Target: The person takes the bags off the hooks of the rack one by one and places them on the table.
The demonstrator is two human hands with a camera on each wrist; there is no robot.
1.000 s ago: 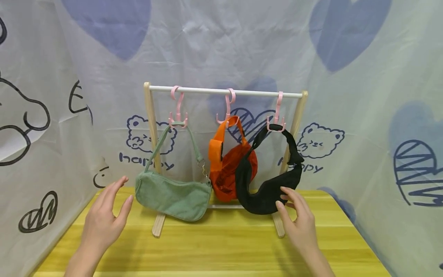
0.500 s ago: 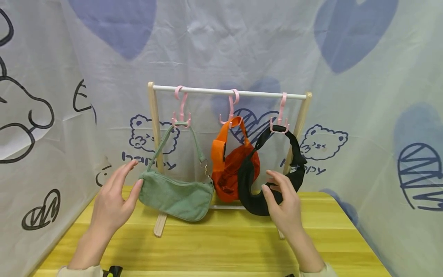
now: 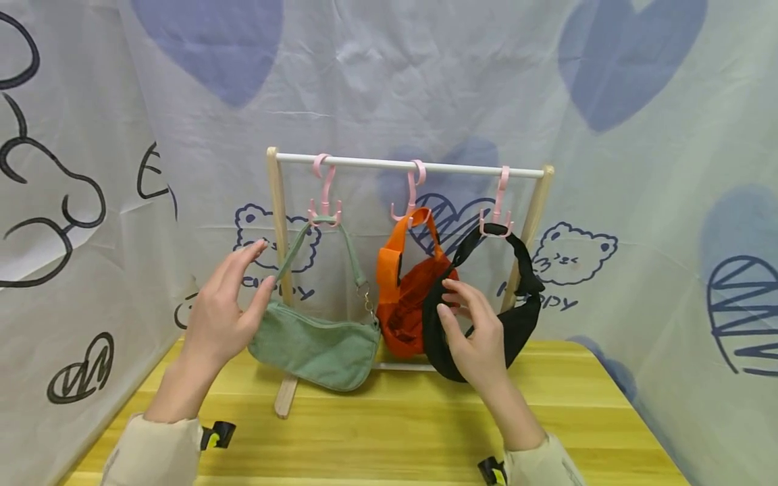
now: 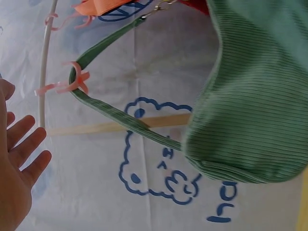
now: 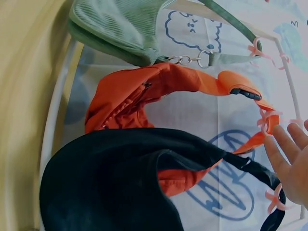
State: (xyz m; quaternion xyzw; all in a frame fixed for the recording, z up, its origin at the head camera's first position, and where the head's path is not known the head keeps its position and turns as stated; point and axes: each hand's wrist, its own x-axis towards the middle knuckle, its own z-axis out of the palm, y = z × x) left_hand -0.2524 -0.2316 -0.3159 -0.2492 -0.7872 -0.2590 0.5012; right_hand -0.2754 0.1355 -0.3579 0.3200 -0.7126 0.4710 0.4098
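A green corduroy shoulder bag hangs at the left by its strap from a pink hook. My left hand is raised at its left end, fingers extended, holding nothing. In the middle an orange bag hangs from another pink hook. At the right a black bag hangs from a third pink hook and overlaps the orange one. In front of the black bag is my right hand, fingers loosely bent with nothing in them. The left wrist view shows the green bag close up.
A rack with a white rail and wooden side posts stands on the yellow wood-grain table. Behind and at both sides hangs a pale cloth printed with hearts and bears. Wrist cameras sit at both cuffs.
My left hand has risen and moved right towards the green bag's strap. The right hand has risen and moved left across the black bag. The bags still hang on their hooks.
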